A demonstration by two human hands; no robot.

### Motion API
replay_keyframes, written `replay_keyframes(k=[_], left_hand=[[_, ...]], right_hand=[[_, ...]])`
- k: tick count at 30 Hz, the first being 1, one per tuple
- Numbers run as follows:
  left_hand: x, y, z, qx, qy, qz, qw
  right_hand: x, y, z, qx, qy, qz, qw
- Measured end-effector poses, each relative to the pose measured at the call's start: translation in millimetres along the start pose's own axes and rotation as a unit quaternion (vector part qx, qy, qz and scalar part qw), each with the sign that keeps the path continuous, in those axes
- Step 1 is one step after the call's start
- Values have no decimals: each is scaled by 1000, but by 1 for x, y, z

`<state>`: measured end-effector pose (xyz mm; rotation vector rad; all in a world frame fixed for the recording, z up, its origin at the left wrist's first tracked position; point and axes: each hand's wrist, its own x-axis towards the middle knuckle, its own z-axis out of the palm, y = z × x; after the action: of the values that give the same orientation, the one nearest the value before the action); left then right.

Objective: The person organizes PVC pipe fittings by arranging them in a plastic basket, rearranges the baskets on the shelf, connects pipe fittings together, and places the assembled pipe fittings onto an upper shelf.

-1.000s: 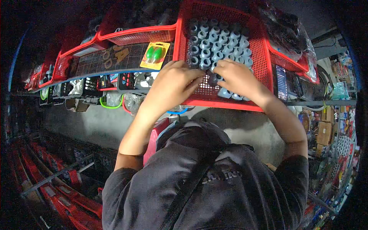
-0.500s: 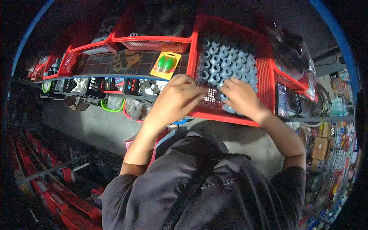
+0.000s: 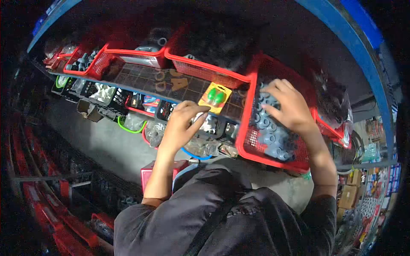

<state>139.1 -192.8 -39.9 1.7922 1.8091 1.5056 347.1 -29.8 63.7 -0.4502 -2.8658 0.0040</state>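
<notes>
Gone from the red mesh plastic basket (image 3: 242, 143), our left hand (image 3: 183, 126) hovers half-curled, seemingly empty, outside it in the head view; our right hand (image 3: 291, 106), half-open, covers grey tubular plastic fittings (image 3: 270, 138) inside, any grip hidden. One hasty sweep could topple them.

At three o'clock, a red basket (image 3: 245, 119) holds gray pipe fittings (image 3: 275, 138); the right hand (image 3: 288, 102) is over them, thumb spread from its fingers, contact unclear. The left hand (image 3: 183, 123), near the middle, has thumb and fingers slightly parted, with a yellow card (image 3: 208, 103) at its two o'clock. Cardboard boxes (image 3: 348, 196) sit at four o'clock
</notes>
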Motion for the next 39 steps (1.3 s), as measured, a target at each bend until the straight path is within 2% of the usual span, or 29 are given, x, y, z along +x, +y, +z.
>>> replay_keyframes(k=[2,4,6,7,8,9,10,11,12,13,15,16,18,19,23,31,33,35,36,38,39], left_hand=[[-2,-11,-11,-6,16,-19,1000],[3,-23,-21,-22,27,-42,999],[20,-45,-22,7,98,21,995],[35,-55,-24,14,119,51,991],[51,-63,-23,-21,136,35,990],[69,-70,-23,-57,152,19,987],[91,-78,-26,-14,160,68,985],[114,-85,-29,28,166,116,979],[135,-87,-31,99,101,54,988],[156,-89,-32,168,36,-9,985],[192,-120,-15,294,-30,-42,954],[213,-145,3,294,-27,-38,955],[244,-206,42,300,-108,-146,936],[251,-226,50,320,-124,-117,932],[271,-235,64,337,-106,-97,931],[279,-227,62,404,-24,-4,914],[280,-226,62,420,-11,13,907],[280,-226,60,439,-1,29,898],[280,-225,58,448,2,39,893],[279,-222,53,467,2,57,882],[278,-221,50,478,2,65,876]], right_hand=[[32,-3,9,20,31,-30,999],[70,1,22,77,14,-36,996],[113,8,45,122,-4,-37,992],[135,14,61,190,-15,-14,981],[157,20,79,257,-27,11,966],[179,30,107,273,-5,22,962],[203,38,124,288,16,32,957],[228,40,122,235,-31,33,971],[247,38,122,181,-79,36,980],[258,39,132,119,-15,35,992],[280,46,149,63,27,54,996],[289,49,158,49,46,67,995],[302,54,174,36,90,89,991],[306,56,180,36,114,96,988],[312,61,194,46,190,99,976],[294,76,186,98,270,62,956],[281,83,175,58,304,27,951],[267,92,160,-63,333,-9,941],[254,98,147,39,172,93,980],[229,101,126,142,7,196,970],[207,87,114,163,78,188,965]])
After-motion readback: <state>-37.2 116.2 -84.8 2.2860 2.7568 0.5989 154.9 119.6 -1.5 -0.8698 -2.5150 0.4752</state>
